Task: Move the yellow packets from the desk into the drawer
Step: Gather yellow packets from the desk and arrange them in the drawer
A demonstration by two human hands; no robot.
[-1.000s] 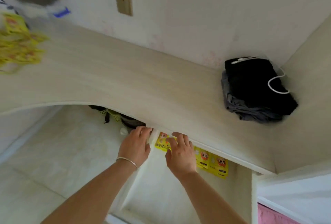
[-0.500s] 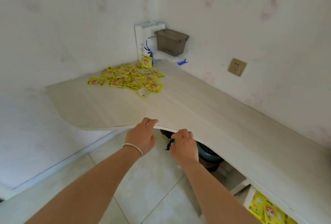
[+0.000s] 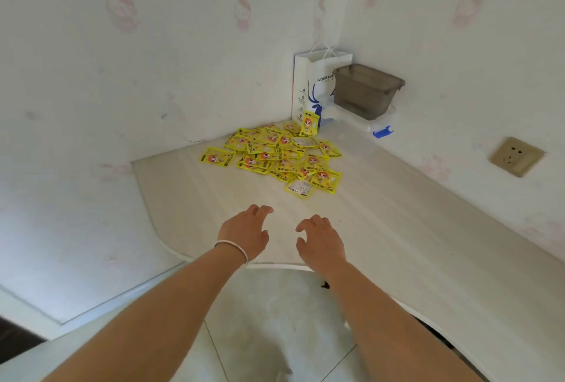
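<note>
— So, fingers first: what do you see?

— On my feed the left hand (image 3: 244,233) has its fingers loosely spread and slightly bent, gripping nothing. My right hand (image 3: 321,242) looks the same, fingers relaxed and apart, thumb out, nothing held. Both hover over the near edge of the desk (image 3: 397,228), side by side, with a thin bracelet (image 3: 232,247) on the left wrist.

— And the yellow packets (image 3: 275,155)?

— Heaped on the desk towards the far corner, well apart from both hands. One stands propped against the white Luckin Coffee paper bag (image 3: 308,88). A grey plastic bin (image 3: 365,91) sits just beside the bag, and a wall socket (image 3: 516,156) shows further right. I cannot see the drawer.
</note>
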